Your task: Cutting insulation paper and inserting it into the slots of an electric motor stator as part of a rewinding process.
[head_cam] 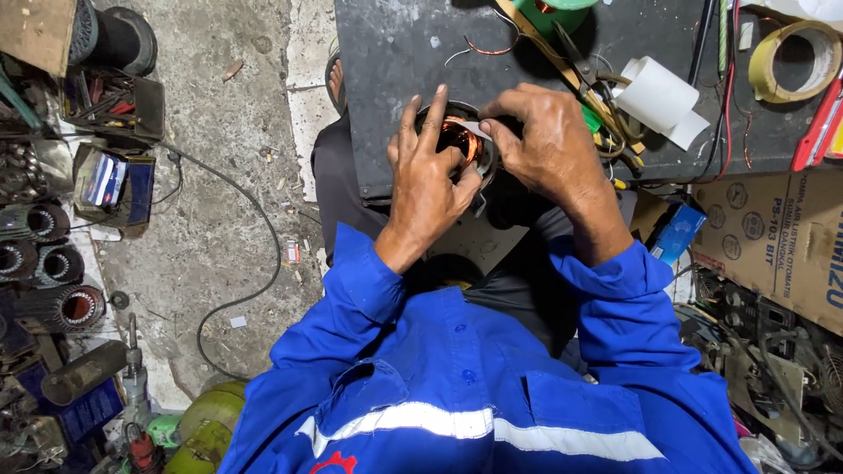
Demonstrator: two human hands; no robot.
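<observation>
Item: motor stator (461,140) with copper windings, at the dark bench's (386,53) near edge — your left hand (426,175) cups it steady, your right hand (544,140) fingers pinch a pale paper strip (474,130) into its bore.

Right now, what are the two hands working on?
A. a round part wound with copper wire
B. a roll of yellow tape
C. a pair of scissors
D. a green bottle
A: the left hand and right hand both close around a round stator with copper windings, while the tape roll and scissors lie untouched on the dark table.
</observation>
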